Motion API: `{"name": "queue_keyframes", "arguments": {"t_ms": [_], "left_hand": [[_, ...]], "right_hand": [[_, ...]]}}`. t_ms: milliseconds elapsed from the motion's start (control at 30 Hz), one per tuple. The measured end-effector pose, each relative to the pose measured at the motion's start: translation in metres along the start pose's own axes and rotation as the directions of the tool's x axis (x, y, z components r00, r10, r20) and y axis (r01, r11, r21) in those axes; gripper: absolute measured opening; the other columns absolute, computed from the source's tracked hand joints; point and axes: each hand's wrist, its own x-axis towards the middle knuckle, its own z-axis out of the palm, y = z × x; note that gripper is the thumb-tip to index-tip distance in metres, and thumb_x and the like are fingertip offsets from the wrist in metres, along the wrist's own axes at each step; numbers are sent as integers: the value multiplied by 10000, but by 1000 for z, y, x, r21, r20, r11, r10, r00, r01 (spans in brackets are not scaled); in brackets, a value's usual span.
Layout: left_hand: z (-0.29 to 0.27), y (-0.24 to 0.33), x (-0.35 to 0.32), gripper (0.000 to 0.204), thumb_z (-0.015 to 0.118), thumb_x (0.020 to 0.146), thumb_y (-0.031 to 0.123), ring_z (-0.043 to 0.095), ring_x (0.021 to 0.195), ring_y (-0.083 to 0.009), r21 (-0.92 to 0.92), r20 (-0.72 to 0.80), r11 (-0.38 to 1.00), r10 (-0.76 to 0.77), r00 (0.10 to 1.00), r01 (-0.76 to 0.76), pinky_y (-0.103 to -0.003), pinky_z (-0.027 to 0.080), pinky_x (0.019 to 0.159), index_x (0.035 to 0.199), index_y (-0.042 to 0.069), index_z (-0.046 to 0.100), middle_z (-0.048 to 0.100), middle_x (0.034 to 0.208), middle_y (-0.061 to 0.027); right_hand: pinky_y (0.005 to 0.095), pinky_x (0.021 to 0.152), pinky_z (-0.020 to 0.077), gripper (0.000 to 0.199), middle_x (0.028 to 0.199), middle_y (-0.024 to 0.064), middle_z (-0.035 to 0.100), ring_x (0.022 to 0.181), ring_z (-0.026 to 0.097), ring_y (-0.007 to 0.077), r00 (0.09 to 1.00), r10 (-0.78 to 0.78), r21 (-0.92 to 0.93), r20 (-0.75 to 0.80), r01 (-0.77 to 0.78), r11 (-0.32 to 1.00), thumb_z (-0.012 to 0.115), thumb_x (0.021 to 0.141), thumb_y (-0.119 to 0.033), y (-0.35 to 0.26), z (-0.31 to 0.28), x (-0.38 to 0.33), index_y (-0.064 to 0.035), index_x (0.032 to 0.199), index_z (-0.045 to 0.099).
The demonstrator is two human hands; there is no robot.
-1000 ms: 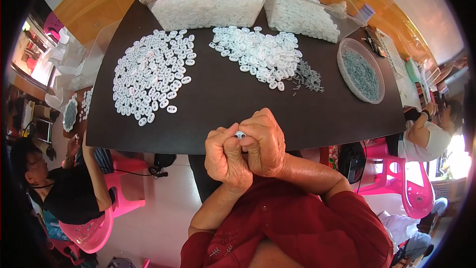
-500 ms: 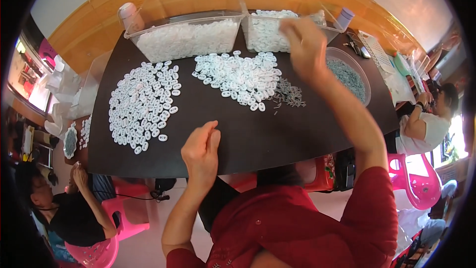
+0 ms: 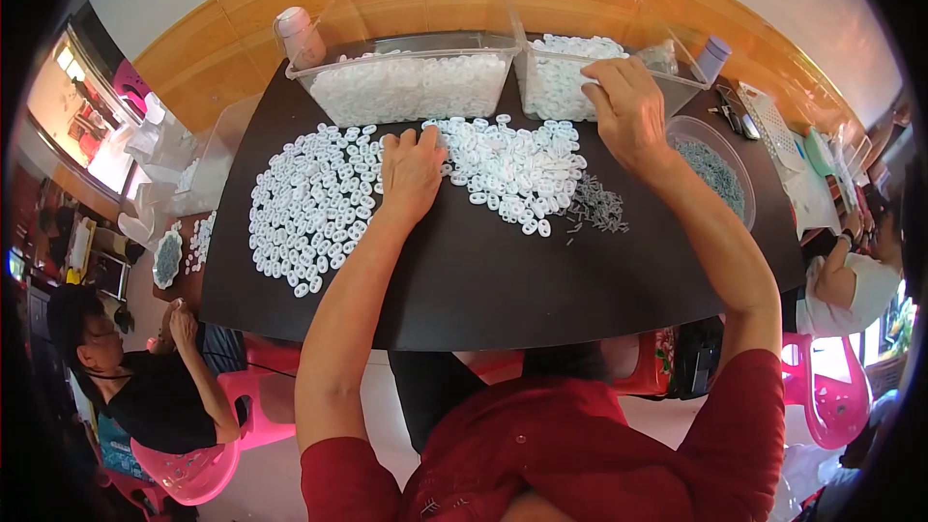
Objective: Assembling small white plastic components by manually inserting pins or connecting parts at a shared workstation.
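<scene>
My left hand (image 3: 413, 169) reaches down at the inner edge of the left pile of white oval plastic pieces (image 3: 307, 198), each with two holes. Its fingers are bent and apart, with the tips on pieces between the two piles. My right hand (image 3: 633, 114) hangs in front of the right clear bin (image 3: 667, 87), with thumb and fingers apart and nothing visible between them. Between the hands is a second pile of white oval pieces (image 3: 517, 174). Small grey rods (image 3: 601, 205) lie loose at that pile's right side.
A left clear bin (image 3: 411, 87) of white pieces stands at the back. A round clear tub (image 3: 712, 174) of grey rods is at the right. Cups stand beside both bins: pink (image 3: 302, 39) and purple (image 3: 713, 60). Two people (image 3: 145, 377) (image 3: 846, 275) sit at the sides.
My left hand, closed near the table's front before, has moved forward and opened onto the white pieces. My right hand has come back from over the right bin and its fingers have spread. The view has shifted.
</scene>
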Motion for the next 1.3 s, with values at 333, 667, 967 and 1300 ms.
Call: {"name": "queue_keyframes", "arguments": {"t_ms": [333,667,967,1300], "left_hand": [[7,34,-24,104,599,801,57,474,854,-334,-163,-60,984,65,996,-74,-423,423,757,895,30,563,548,893,-138],[-19,60,-45,427,503,703,-101,521,955,-342,-369,15,928,52,999,-43,-400,440,844,1114,-3,567,595,1104,-145],[-51,72,-75,293,588,750,-81,565,838,-293,-472,-44,881,-78,996,48,-373,467,732,1029,5,612,625,950,-117],[-51,94,-82,223,631,714,-34,549,732,-253,-384,-109,918,58,992,-96,-369,457,625,906,73,661,554,750,-88]], "right_hand": [[360,686,473,92,803,112,627,780,587,289,995,65,146,74,-75,986,662,749,18,-18,-18,-34,-1,834,633],[367,640,454,114,732,88,573,729,553,284,966,55,244,251,-118,962,679,731,-3,-36,-4,-84,-45,833,652],[370,627,436,131,720,79,537,719,526,274,918,-56,239,393,-43,970,704,678,-42,-69,5,-103,-62,780,623],[370,605,419,160,708,77,505,711,498,264,915,-127,267,382,23,963,715,661,-61,-85,7,-101,-51,697,559]]}}
